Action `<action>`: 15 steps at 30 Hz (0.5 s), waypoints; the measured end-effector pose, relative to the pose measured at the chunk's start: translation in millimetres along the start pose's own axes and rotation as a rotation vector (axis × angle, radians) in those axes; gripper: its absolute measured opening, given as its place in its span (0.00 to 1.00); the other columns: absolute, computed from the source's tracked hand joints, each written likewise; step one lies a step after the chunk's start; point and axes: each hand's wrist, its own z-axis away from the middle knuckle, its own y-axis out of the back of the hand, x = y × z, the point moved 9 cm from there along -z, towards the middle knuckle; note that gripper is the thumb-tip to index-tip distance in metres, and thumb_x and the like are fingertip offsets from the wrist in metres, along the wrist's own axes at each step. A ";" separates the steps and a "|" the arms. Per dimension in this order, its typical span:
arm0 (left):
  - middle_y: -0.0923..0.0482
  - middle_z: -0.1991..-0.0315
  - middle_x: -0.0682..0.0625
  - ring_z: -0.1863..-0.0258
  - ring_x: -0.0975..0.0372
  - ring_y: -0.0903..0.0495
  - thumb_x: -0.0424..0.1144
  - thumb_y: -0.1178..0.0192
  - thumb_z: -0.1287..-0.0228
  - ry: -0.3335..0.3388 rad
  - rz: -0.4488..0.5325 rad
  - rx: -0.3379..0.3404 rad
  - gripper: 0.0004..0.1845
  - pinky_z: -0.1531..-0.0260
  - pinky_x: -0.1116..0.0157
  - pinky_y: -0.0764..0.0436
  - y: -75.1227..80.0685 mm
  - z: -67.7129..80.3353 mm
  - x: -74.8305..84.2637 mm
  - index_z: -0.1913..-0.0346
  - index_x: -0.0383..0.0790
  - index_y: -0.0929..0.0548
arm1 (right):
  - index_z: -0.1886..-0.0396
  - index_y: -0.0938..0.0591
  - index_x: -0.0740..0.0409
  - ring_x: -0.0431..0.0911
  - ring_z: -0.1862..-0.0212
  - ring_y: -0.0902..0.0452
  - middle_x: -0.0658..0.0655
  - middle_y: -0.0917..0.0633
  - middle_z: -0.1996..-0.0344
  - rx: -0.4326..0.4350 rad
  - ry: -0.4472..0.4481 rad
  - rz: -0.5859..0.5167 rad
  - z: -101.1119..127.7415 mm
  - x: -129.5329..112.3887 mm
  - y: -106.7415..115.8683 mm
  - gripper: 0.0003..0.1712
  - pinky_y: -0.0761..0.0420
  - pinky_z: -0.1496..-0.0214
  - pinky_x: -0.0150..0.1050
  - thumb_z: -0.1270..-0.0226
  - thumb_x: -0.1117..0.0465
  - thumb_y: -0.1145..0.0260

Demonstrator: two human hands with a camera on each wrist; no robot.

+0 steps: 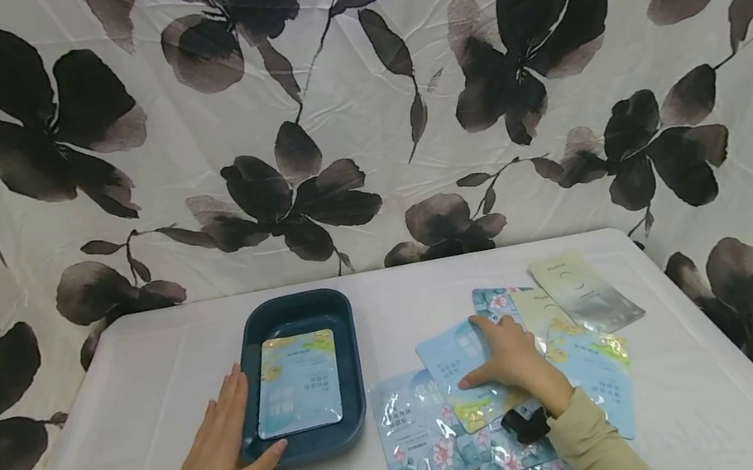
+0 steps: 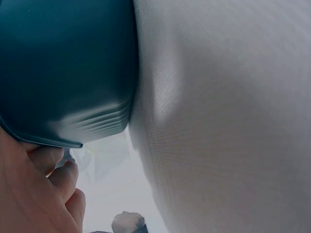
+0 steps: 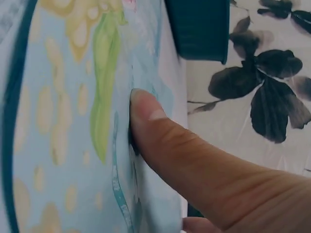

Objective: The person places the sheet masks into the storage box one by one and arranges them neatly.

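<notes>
A dark blue tray (image 1: 360, 431) stands left of the middle of the table, with a light blue and yellow face mask sachet (image 1: 297, 383) lying flat in it. My left hand (image 1: 215, 457) rests along the tray's left side, its fingers straight and the thumb by the near left corner. In the left wrist view the fingers touch the tray's rim (image 2: 53, 141). Over the pile on the right, my right hand (image 1: 515, 357) holds a blue face mask sachet (image 1: 447, 357) with bent thumb and fingers. Close up, its thumb (image 3: 155, 121) presses against the sachet.
Around the right hand lie several overlapping sachets: a pink-flowered one (image 1: 420, 437), a blue and yellow one (image 1: 602, 380) and a silver-green one (image 1: 586, 290) at the back right. A flower-patterned cloth (image 1: 351, 88) hangs behind the white table (image 1: 169, 347).
</notes>
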 end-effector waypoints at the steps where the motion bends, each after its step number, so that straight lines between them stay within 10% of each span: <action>1: 0.61 0.20 0.42 0.22 0.47 0.57 0.60 0.35 0.39 -0.001 0.001 0.000 0.57 0.26 0.45 0.59 0.2 0.2 -0.1 0.20 0.37 0.58 | 0.29 0.31 0.58 0.61 0.51 0.28 0.71 0.25 0.50 0.007 0.004 -0.025 -0.5 0.0 0.4 0.62 0.31 0.51 0.58 0.67 0.45 0.13; 8: 0.62 0.20 0.43 0.22 0.47 0.57 0.62 0.36 0.38 0.000 -0.002 -0.005 0.57 0.26 0.46 0.60 0.6 2.3 -1.3 0.20 0.37 0.58 | 0.27 0.31 0.50 0.50 0.65 0.31 0.58 0.25 0.64 0.067 0.096 -0.197 0.8 -12.2 9.7 0.58 0.27 0.63 0.48 0.63 0.62 0.14; 15: 0.63 0.19 0.45 0.22 0.47 0.57 0.61 0.35 0.38 -0.002 0.005 -0.003 0.57 0.25 0.47 0.60 0.6 0.8 0.3 0.20 0.38 0.58 | 0.45 0.15 0.54 0.63 0.38 0.27 0.62 0.19 0.42 0.043 0.189 -0.371 -4.4 -7.5 9.3 0.32 0.24 0.42 0.59 0.54 0.70 0.21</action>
